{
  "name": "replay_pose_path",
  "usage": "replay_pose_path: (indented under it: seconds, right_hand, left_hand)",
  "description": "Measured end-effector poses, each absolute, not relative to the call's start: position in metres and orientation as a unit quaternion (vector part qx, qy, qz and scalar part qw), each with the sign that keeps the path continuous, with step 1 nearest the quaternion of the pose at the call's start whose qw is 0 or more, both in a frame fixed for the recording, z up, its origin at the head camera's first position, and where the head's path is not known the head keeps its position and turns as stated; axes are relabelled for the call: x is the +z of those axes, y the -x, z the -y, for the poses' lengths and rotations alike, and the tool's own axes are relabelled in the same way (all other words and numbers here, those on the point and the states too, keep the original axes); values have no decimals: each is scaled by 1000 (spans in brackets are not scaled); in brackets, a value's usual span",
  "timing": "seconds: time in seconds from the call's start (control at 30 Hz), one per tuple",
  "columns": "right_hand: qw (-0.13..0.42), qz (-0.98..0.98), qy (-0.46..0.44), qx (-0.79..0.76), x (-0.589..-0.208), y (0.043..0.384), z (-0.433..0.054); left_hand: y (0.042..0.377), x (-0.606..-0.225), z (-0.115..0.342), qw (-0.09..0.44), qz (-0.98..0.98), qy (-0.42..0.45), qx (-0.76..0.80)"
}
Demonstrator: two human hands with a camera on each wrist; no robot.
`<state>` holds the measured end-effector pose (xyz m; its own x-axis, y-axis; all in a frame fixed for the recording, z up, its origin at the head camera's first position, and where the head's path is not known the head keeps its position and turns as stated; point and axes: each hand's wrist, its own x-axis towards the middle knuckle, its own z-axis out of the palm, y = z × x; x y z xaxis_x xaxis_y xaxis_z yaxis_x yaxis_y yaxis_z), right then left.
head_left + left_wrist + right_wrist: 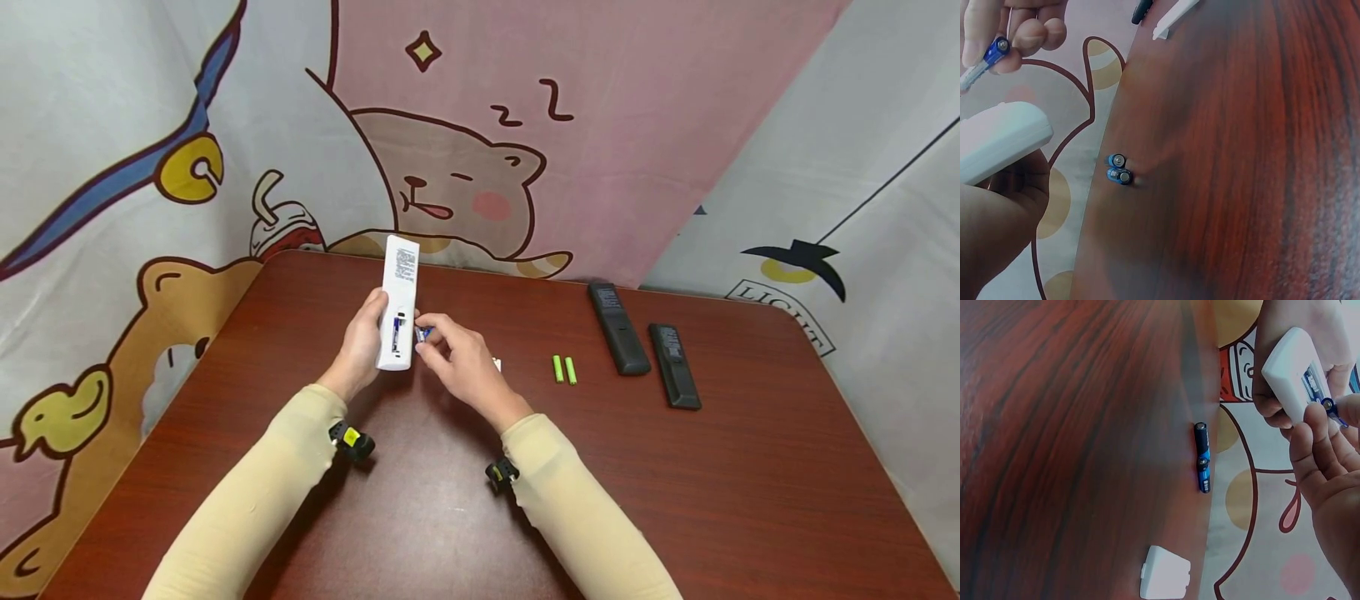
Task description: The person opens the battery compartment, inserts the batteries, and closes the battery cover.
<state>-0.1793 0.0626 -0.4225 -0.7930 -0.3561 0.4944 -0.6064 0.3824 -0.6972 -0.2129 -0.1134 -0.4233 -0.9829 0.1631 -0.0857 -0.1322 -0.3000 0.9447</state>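
Note:
My left hand (358,348) grips a white remote control (401,287) upright above the table, its back facing me and the battery compartment uncovered. One blue battery (1311,382) lies in that compartment. Just right of the remote, my right hand (467,367) pinches a second blue battery (988,61) between thumb and fingers, close beside the compartment. Two more blue batteries (1202,457) lie on the table near its far edge; in the head view they are hidden. The white battery cover (1165,575) rests on the table, mostly behind my right hand in the head view.
Two green batteries (564,370) lie side by side on the brown table (465,533), right of my right hand. Farther right are two black remotes (619,329), backs up. A patterned cloth (622,125) hangs along the table's far edge.

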Motion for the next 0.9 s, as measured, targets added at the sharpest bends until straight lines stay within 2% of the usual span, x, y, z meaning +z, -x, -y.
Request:
replay_pose_path:
  seconds: [0.9]
  right_hand:
    - [145,840,-283,440,-425,178,-46]
  left_hand:
    - [210,-422,110,97,-591,-18,801]
